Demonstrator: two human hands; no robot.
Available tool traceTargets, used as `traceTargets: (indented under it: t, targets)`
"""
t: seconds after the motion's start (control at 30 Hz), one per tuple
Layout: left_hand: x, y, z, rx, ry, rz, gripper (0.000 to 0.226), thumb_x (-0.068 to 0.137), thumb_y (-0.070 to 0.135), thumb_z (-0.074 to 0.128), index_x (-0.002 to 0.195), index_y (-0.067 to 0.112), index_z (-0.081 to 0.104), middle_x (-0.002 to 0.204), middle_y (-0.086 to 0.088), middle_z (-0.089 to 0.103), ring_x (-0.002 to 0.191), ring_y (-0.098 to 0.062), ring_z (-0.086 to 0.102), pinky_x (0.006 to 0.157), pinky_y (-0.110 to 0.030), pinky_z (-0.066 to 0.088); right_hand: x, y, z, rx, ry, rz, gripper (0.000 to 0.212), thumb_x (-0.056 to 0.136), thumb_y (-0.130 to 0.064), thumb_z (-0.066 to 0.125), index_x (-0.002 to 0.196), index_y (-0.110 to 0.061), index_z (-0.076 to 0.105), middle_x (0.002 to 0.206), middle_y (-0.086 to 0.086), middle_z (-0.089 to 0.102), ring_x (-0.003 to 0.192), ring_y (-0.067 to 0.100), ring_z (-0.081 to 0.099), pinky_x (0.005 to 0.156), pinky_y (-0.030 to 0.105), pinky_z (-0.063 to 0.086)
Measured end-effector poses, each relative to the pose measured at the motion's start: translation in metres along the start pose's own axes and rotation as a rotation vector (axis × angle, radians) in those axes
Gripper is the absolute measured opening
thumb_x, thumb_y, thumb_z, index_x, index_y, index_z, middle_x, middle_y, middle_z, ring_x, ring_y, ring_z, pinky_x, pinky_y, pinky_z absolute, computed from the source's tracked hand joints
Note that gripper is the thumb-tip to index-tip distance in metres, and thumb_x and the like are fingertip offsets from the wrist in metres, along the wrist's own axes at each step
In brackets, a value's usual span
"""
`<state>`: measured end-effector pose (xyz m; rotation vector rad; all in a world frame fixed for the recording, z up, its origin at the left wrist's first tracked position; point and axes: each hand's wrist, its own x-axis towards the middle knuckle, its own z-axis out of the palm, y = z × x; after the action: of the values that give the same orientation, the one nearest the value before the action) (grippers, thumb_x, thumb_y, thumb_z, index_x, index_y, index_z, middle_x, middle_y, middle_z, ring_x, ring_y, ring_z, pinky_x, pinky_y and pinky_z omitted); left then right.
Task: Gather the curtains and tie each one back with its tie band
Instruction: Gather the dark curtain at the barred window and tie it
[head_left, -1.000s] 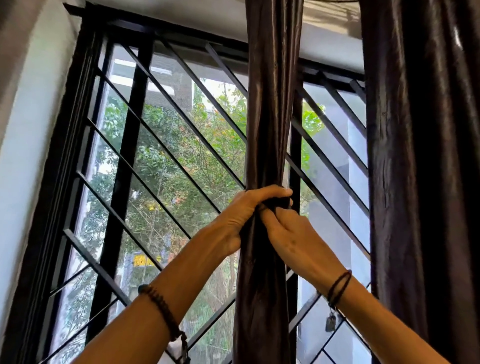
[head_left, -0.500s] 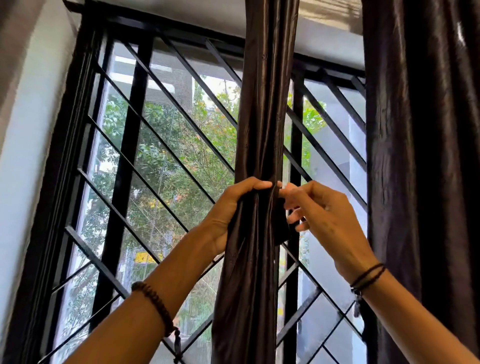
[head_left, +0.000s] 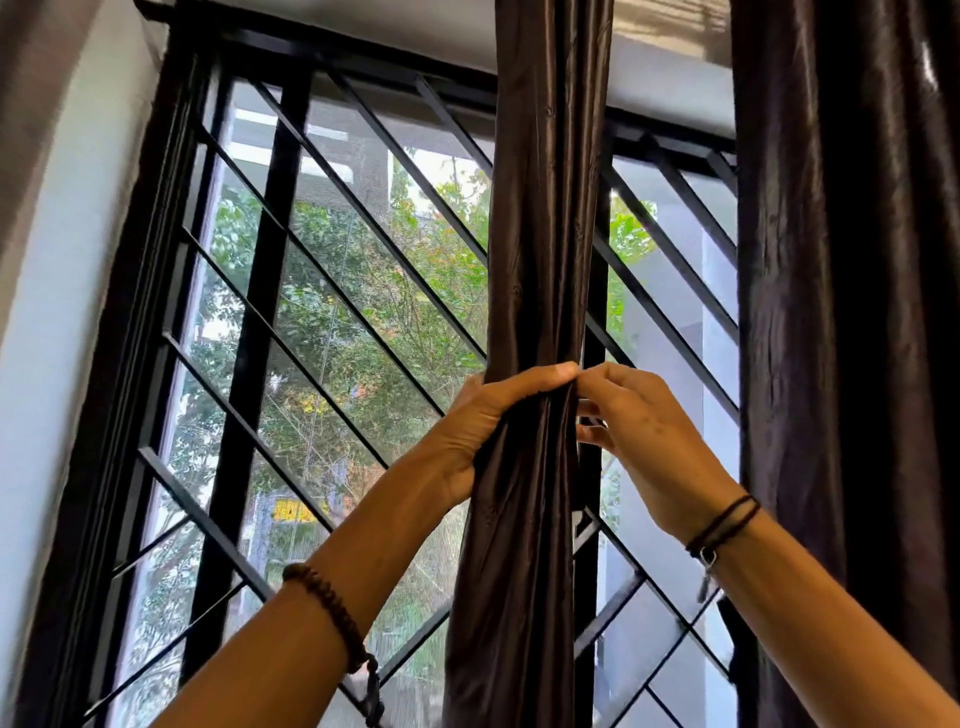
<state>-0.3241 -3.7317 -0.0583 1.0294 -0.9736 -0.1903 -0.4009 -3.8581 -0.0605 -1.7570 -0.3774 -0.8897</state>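
Observation:
A dark brown satin curtain (head_left: 540, 234) hangs gathered into a narrow column in front of the window's middle. My left hand (head_left: 488, 421) grips the bundle at its waist, with the thumb laid across the front. My right hand (head_left: 639, 426) is at the bundle's right edge, fingertips touching the fabric beside the left thumb; whether it pinches a tie band is hidden. No tie band shows clearly. A second dark curtain (head_left: 852, 312) hangs loose and ungathered at the right.
Behind the curtains is a black-framed window (head_left: 249, 364) with diagonal metal grille bars (head_left: 374, 223); trees show outside. A pale wall (head_left: 57, 291) runs along the left. Both wrists wear dark bracelets.
My right hand came off the bundle's front and went to its right edge. It has now drawn back in, so its fingertips meet the left thumb. The left hand's grip shifted slightly upward.

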Motion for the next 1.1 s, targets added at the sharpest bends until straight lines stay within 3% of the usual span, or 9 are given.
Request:
traceTargets:
  t: [0.17, 0.27, 0.37, 0.5, 0.67, 0.77, 0.87, 1.0, 1.1]
  targets:
    - [0.004, -0.012, 0.007, -0.054, 0.134, 0.228, 0.069, 0.073, 0.0, 0.082, 0.13, 0.014, 0.045, 0.1, -0.016, 0.074, 0.082, -0.036, 0.073, 0.068, -0.045, 0.06, 0.001, 0.004, 0.004, 0.131, 0.151, 0.025, 0.014, 0.102, -0.013, 0.051, 0.096, -0.002, 0.057, 0.1, 0.024, 0.069, 0.092, 0.028, 0.073, 0.077, 0.034, 0.062]
    - [0.004, -0.014, 0.011, -0.071, 0.191, 0.253, 0.068, 0.071, -0.002, 0.084, 0.125, 0.015, 0.046, 0.1, -0.018, 0.074, 0.081, -0.037, 0.074, 0.068, -0.052, 0.06, 0.005, 0.002, 0.002, 0.15, 0.17, 0.045, 0.011, 0.104, -0.014, 0.051, 0.102, -0.003, 0.055, 0.095, 0.018, 0.066, 0.08, 0.019, 0.07, 0.064, 0.027, 0.058]
    - [0.005, -0.015, 0.014, -0.074, 0.208, 0.256, 0.066, 0.07, -0.002, 0.085, 0.125, 0.009, 0.05, 0.1, -0.018, 0.074, 0.08, -0.033, 0.074, 0.066, -0.045, 0.061, 0.012, -0.001, -0.002, 0.137, 0.229, 0.079, 0.011, 0.104, -0.012, 0.051, 0.106, -0.002, 0.056, 0.092, 0.017, 0.064, 0.081, 0.026, 0.066, 0.075, 0.043, 0.058]
    - [0.006, -0.016, 0.014, -0.034, 0.243, 0.272, 0.074, 0.068, 0.0, 0.086, 0.131, 0.013, 0.05, 0.104, -0.014, 0.075, 0.088, -0.032, 0.074, 0.072, -0.044, 0.062, 0.018, -0.005, -0.015, 0.025, 0.222, 0.06, 0.022, 0.103, -0.014, 0.056, 0.115, 0.004, 0.059, 0.072, 0.005, 0.06, 0.045, 0.006, 0.051, 0.045, 0.017, 0.043]
    - [0.003, -0.018, 0.006, -0.004, 0.277, 0.354, 0.072, 0.068, -0.003, 0.086, 0.127, 0.022, 0.052, 0.108, -0.011, 0.074, 0.094, -0.028, 0.074, 0.073, -0.04, 0.062, 0.009, -0.013, -0.034, 0.115, 0.136, -0.047, 0.024, 0.091, -0.017, 0.072, 0.103, 0.003, 0.067, 0.055, -0.008, 0.061, 0.039, 0.003, 0.043, 0.037, 0.007, 0.031]
    - [0.003, -0.019, 0.003, 0.126, 0.339, 0.426, 0.062, 0.068, 0.003, 0.088, 0.116, 0.021, 0.054, 0.106, -0.004, 0.074, 0.094, -0.02, 0.074, 0.078, -0.036, 0.062, 0.005, -0.019, -0.035, 0.121, 0.073, -0.133, 0.025, 0.083, -0.015, 0.079, 0.099, 0.002, 0.072, 0.076, 0.004, 0.069, 0.059, 0.014, 0.053, 0.05, 0.012, 0.041]
    - [0.001, -0.019, 0.007, 0.288, 0.396, 0.518, 0.05, 0.075, 0.018, 0.086, 0.114, 0.021, 0.055, 0.107, 0.003, 0.073, 0.099, -0.011, 0.071, 0.084, -0.029, 0.058, 0.002, -0.026, -0.034, 0.076, 0.009, -0.22, 0.018, 0.081, -0.01, 0.081, 0.096, -0.003, 0.076, 0.08, 0.015, 0.065, 0.063, 0.019, 0.056, 0.054, 0.019, 0.042]
    - [-0.008, -0.017, 0.008, 0.622, 0.468, 0.539, 0.051, 0.093, 0.062, 0.048, 0.133, 0.031, 0.045, 0.136, 0.009, 0.055, 0.13, -0.009, 0.049, 0.11, -0.04, 0.039, -0.001, -0.038, -0.026, 0.027, -0.074, -0.316, 0.017, 0.081, -0.011, 0.082, 0.096, -0.007, 0.076, 0.076, 0.011, 0.067, 0.063, 0.019, 0.06, 0.054, 0.02, 0.043]
    - [-0.016, -0.012, 0.011, 0.691, 0.558, 0.59, 0.049, 0.1, 0.059, 0.032, 0.14, 0.033, 0.041, 0.143, 0.016, 0.044, 0.137, -0.002, 0.037, 0.11, -0.024, 0.029, -0.003, -0.048, -0.019, 0.028, -0.125, -0.351, 0.019, 0.082, -0.009, 0.08, 0.099, -0.004, 0.075, 0.079, 0.014, 0.066, 0.064, 0.019, 0.061, 0.055, 0.02, 0.044]
